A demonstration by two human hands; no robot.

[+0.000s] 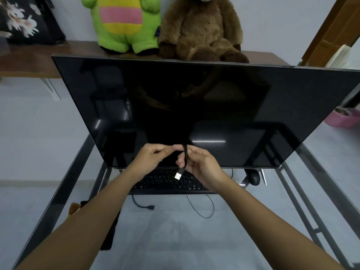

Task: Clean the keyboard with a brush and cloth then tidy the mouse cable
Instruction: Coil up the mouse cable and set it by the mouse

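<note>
2 hands held a folded black USB cable point(184, 157) above the keyboard point(165, 183): the right hand point(201, 165) curled around it, and the left hand point(153, 158) pinched its top. The monitor point(175, 104) partly hid the mouse point(254, 178). The key legends were too small to read.

On the table point(64, 184) the keyboard point(161, 182) lies at twelve o'clock, with the monitor point(194, 104) just behind it and the mouse point(254, 178) at one o'clock. My left hand point(151, 158) and right hand point(200, 164) hold the cable point(185, 154) above the keyboard. Behind the monitor, a shelf point(39, 61) bears a toy point(124, 22) and a bear point(202, 30).
</note>
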